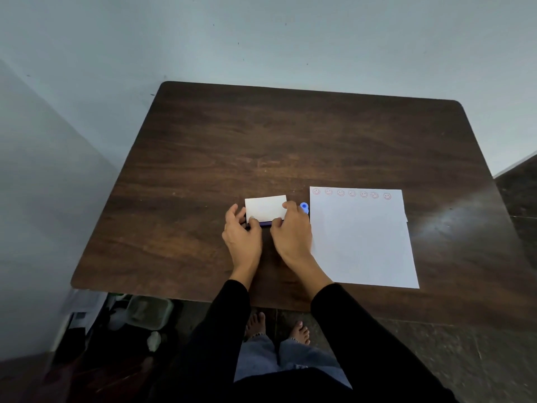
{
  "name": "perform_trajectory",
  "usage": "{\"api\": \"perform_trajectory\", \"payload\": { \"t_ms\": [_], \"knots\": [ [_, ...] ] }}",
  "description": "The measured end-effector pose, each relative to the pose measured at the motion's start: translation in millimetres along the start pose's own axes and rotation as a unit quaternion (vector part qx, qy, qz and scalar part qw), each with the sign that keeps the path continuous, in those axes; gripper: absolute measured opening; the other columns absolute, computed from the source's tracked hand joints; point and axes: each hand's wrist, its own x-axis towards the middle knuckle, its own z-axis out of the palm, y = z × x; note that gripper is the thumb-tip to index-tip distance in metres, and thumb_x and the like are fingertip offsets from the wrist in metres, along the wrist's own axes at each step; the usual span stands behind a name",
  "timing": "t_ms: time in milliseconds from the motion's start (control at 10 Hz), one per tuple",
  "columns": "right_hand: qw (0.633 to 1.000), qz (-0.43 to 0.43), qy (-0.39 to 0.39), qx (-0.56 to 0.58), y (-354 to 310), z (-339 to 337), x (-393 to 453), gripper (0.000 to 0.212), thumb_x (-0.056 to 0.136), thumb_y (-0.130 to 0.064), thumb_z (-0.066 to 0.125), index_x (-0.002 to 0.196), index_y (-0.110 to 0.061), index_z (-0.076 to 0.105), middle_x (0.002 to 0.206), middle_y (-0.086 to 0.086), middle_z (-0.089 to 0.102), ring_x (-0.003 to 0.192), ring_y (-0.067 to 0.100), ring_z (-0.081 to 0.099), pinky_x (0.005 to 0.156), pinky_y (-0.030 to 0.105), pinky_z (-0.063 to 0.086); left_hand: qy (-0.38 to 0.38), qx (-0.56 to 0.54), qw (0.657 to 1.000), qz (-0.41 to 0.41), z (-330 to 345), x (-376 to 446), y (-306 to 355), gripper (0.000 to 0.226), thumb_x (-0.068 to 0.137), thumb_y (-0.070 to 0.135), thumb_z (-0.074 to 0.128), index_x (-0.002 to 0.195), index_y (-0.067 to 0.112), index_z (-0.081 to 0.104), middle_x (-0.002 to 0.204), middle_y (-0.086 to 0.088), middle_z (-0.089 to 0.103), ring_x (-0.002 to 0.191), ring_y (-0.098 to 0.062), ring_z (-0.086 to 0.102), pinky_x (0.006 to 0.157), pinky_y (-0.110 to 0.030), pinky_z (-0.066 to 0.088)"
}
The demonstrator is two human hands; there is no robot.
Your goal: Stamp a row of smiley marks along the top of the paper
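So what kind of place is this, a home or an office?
Probably a home room: a plain wooden table pushed against a bare wall, clutter on the floor beside it, and the person stands barefoot.

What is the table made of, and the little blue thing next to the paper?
The table looks like dark wood or a wood-look laminate: brown grain streaks and a soft shine near its right edge. The little blue thing looks like smooth plastic, bright and glossy, though it is too small to be sure. The paper is plain white and matte.
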Motion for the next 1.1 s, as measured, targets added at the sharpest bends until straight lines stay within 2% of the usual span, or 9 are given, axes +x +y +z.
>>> {"api": "perform_trajectory", "payload": {
  "t_ms": [200, 300, 400, 600, 700, 800, 900, 1000, 1100],
  "knots": [
    [1.000, 0.017, -0.004, -0.005, 0.3, 0.2, 1.1, 0.046, 0.086, -0.012, 0.060, 0.129, -0.007, 0.044, 0.128, 0.013, 0.053, 0.116, 0.026, 0.052, 0.084, 0.031, 0.049, -0.005, 0.004, 1.000, 0.000, 0.7, 1.1, 0.6, 0.052, 0.084, 0.002, 0.057, 0.134, 0.006, 0.043, 0.126, -0.014, 0.063, 0.112, -0.019, 0.060, 0.100, -0.032, 0.046],
    [1.000, 0.022, -0.005, -0.001, 1.2, 1.7, 0.2, 0.051, 0.086, -0.014, 0.062, 0.132, -0.007, 0.043, 0.133, 0.013, 0.050, 0.120, 0.026, 0.050, 0.090, 0.032, 0.049, -0.004, 0.009, 1.000, 0.003, 1.9, 0.0, 0.9, 0.051, 0.084, 0.002, 0.056, 0.134, 0.007, 0.044, 0.125, -0.013, 0.063, 0.116, -0.021, 0.058, 0.105, -0.041, 0.044],
    [0.999, 0.031, -0.007, -0.003, 1.4, 3.0, -0.5, 0.053, 0.086, -0.016, 0.062, 0.134, -0.008, 0.042, 0.136, 0.012, 0.049, 0.123, 0.026, 0.049, 0.094, 0.032, 0.048, -0.005, 0.012, 1.000, 0.000, 2.0, -0.3, 1.8, 0.052, 0.083, 0.002, 0.055, 0.134, 0.008, 0.044, 0.125, -0.012, 0.064, 0.117, -0.021, 0.057, 0.107, -0.044, 0.042],
    [0.999, 0.018, -0.002, -0.033, 1.1, 2.9, -6.2, 0.051, 0.087, -0.019, 0.058, 0.134, -0.008, 0.040, 0.135, 0.013, 0.048, 0.122, 0.028, 0.047, 0.090, 0.036, 0.049, -0.004, 0.017, 1.000, 0.008, 2.6, -0.1, 2.8, 0.049, 0.082, 0.002, 0.054, 0.130, 0.007, 0.047, 0.122, -0.011, 0.065, 0.116, -0.026, 0.056, 0.104, -0.047, 0.043],
    [0.996, -0.011, 0.016, -0.087, 0.1, 2.0, -12.2, 0.052, 0.088, -0.023, 0.056, 0.134, -0.008, 0.038, 0.136, 0.015, 0.046, 0.121, 0.029, 0.046, 0.087, 0.041, 0.050, 0.000, 0.017, 1.000, 0.010, 3.1, 0.8, 3.4, 0.047, 0.082, 0.003, 0.053, 0.129, 0.005, 0.048, 0.119, -0.012, 0.065, 0.113, -0.028, 0.057, 0.101, -0.046, 0.044],
    [0.994, -0.030, 0.036, -0.099, 1.3, -2.9, -15.3, 0.048, 0.088, -0.024, 0.055, 0.131, -0.009, 0.040, 0.137, 0.014, 0.043, 0.120, 0.029, 0.046, 0.083, 0.039, 0.049, 0.001, 0.024, 1.000, 0.011, 4.1, 1.1, 5.2, 0.045, 0.083, 0.003, 0.052, 0.128, 0.004, 0.049, 0.121, -0.013, 0.063, 0.115, -0.028, 0.055, 0.102, -0.037, 0.044],
    [0.991, -0.061, 0.079, -0.086, 7.5, -9.8, -14.7, 0.030, 0.089, -0.025, 0.053, 0.115, -0.011, 0.050, 0.121, 0.010, 0.053, 0.105, 0.025, 0.054, 0.069, 0.035, 0.048, 0.001, 0.053, 0.998, 0.035, 5.0, -1.0, 4.9, 0.044, 0.085, 0.004, 0.050, 0.129, 0.003, 0.047, 0.125, -0.013, 0.060, 0.118, -0.026, 0.049, 0.098, -0.028, 0.040],
    [0.984, -0.111, 0.124, -0.068, 13.5, -14.8, -16.6, 0.013, 0.089, -0.023, 0.054, 0.093, -0.011, 0.056, 0.099, 0.009, 0.060, 0.083, 0.022, 0.059, 0.055, 0.028, 0.041, -0.001, 0.089, 0.994, 0.064, 5.1, -5.2, 9.0, 0.043, 0.087, 0.006, 0.049, 0.130, 0.002, 0.047, 0.129, -0.014, 0.056, 0.121, -0.028, 0.044, 0.105, -0.042, 0.038],
    [0.973, -0.147, 0.173, -0.033, 25.4, -17.1, -18.0, 0.011, 0.086, -0.018, 0.060, 0.084, -0.008, 0.058, 0.083, 0.010, 0.061, 0.071, 0.022, 0.057, 0.053, 0.029, 0.043, 0.020, 0.134, 0.985, 0.108, 9.6, -11.9, 7.3, 0.041, 0.088, 0.010, 0.049, 0.129, 0.006, 0.047, 0.136, -0.012, 0.051, 0.128, -0.029, 0.041, 0.107, -0.044, 0.031]
  ]
}}
